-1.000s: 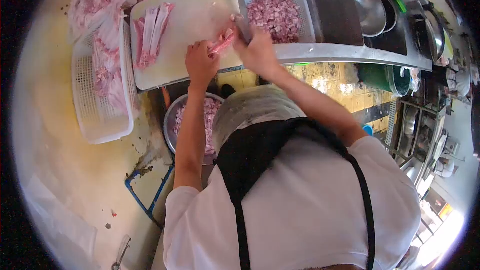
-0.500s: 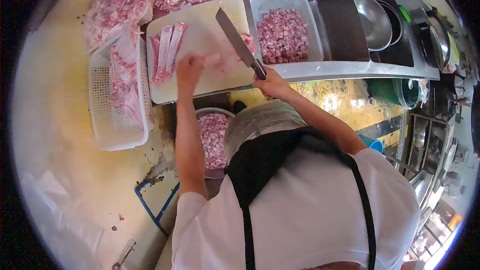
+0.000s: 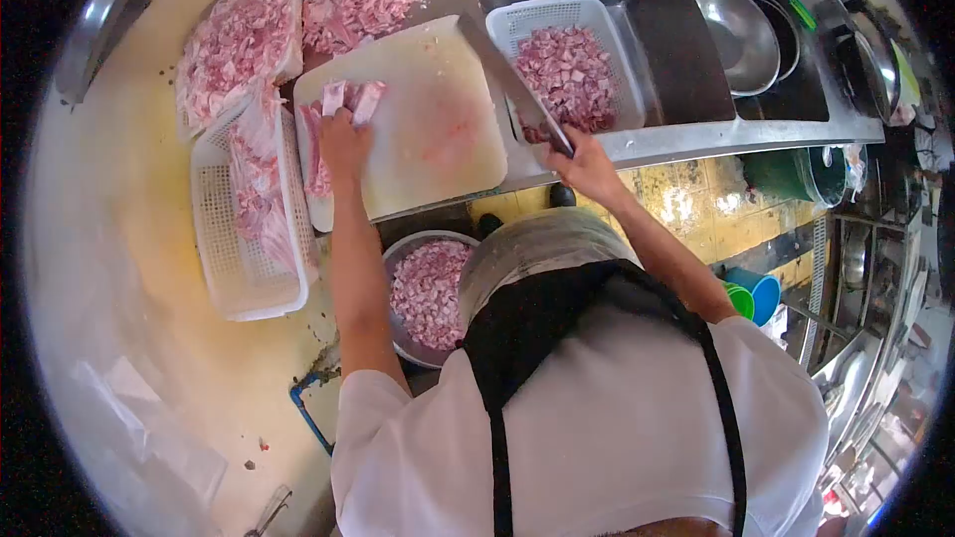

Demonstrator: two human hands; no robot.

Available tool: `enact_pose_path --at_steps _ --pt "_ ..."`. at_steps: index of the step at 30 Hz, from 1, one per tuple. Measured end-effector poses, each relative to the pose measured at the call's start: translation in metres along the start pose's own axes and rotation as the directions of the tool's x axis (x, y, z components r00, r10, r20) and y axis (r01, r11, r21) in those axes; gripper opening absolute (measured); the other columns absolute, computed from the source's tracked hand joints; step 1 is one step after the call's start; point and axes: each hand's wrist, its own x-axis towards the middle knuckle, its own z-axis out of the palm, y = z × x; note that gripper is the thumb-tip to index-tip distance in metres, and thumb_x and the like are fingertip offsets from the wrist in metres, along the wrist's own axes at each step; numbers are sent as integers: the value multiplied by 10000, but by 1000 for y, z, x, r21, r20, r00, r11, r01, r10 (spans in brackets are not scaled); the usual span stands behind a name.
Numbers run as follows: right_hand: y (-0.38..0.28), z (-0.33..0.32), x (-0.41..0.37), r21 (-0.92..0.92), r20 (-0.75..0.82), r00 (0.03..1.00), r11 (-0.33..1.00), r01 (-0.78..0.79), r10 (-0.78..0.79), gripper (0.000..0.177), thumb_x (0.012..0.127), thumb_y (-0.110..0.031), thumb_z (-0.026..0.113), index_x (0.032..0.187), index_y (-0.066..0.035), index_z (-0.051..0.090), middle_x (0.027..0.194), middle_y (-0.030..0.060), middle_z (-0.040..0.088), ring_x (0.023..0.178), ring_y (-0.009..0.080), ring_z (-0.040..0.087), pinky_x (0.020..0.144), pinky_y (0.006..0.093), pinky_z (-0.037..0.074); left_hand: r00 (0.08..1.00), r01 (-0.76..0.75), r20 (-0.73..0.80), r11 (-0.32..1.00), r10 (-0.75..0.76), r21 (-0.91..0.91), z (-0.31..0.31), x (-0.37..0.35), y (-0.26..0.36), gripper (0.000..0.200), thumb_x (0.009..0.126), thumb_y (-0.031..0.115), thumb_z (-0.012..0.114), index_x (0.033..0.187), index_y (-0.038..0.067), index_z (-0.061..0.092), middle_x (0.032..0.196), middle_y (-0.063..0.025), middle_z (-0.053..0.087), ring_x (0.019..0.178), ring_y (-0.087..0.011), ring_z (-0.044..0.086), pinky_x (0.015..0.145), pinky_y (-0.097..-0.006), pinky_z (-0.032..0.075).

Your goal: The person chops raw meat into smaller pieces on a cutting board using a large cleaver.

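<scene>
My right hand [image 3: 589, 167] grips the dark handle of a long, broad-bladed kitchen knife [image 3: 505, 70]. Its blade slants up and left over the right edge of the white cutting board [image 3: 428, 179] and the near corner of a white basket. Cut meat cubes [image 3: 567, 70] fill much of that basket. At the board's left side, my left hand [image 3: 345, 144] is closed on strips of rib meat [image 3: 366, 101], its fingers partly hidden. Another strip [image 3: 316, 154] lies beside it on the board.
A perforated basket [image 3: 217, 239] with meat slabs stands left. Piles of meat [image 3: 244, 30] lie behind the board. Below the counter sits a metal bowl [image 3: 391, 264] of cubes. Metal bowls [image 3: 731, 35] rest by the sink [image 3: 676, 40]; a green bin [image 3: 781, 177] stands right.
My left hand has moved left and up onto the rib strips, which now lie differently. The knife has shifted right to the basket, and the meat at the board's right edge is off it.
</scene>
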Motion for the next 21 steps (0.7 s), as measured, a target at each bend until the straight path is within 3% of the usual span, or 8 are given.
enact_pose_path --at_steps 1,3,5,10,12,13,15,21 --pt "2 5 -3 93 110 991 992 -87 77 363 824 -182 670 1125 4 588 860 243 653 777 423 632 755 462 506 1000 3 3 1000 -3 -1 4 -4 8 303 770 207 604 1004 17 573 967 -237 604 940 -431 581 824 -520 472" --pt "26 25 2 17 74 997 1000 2 -3 336 842 -192 660 1110 -6 584 839 222 636 736 398 621 725 468 498 994 87 76 995 -84 -43 11 -12 17 317 750 152 646 1020 19 547 973 -225 583 962 -412 555 840 -507 450" --pt "32 34 6 -50 60 968 967 249 -246 311 839 -185 662 1075 0 581 813 214 633 734 377 623 693 463 490 997 75 28 990 -72 -118 11 -24 28 321 747 129 653 1028 21 542 967 -221 583 952 -411 558 830 -502 450" --pt "-12 26 4 -65 147 986 994 92 -81 271 836 -205 658 1008 -8 587 783 214 629 733 373 619 691 470 479 995 -40 -95 940 7 -340 1 -53 46 378 745 88 664 1094 18 533 990 -214 596 962 -404 572 815 -490 451" --pt "-18 27 5 -29 209 975 996 84 -76 261 832 -209 655 988 -12 588 777 217 630 727 383 618 690 471 475 979 189 -2 908 -205 -373 -14 -58 50 433 740 85 658 1152 9 547 1051 -212 619 1009 -393 584 843 -482 467" --pt "-13 28 12 -134 195 968 973 188 -160 267 829 -219 660 994 -19 595 791 217 639 740 389 630 697 477 479 976 199 -5 907 -216 -372 -9 -61 40 433 740 85 658 1152 9 547 1051 -212 619 1009 -393 584 843 -482 467" --pt "-12 20 24 -243 202 948 925 293 -248 273 827 -230 664 999 -27 602 805 217 649 753 395 642 703 484 484 999 -2 -54 985 -8 -171 9 -68 17 480 735 71 622 1208 40 545 1135 -220 614 1057 -408 576 895 -456 477" --pt "-61 -22 43 -539 336 858 667 514 -389 253 815 -208 666 1032 -86 623 830 210 667 816 417 651 729 535 507 992 -97 -104 973 77 -210 2 -73 3 439 703 68 657 1138 43 598 1086 -187 629 1032 -400 581 875 -477 488"
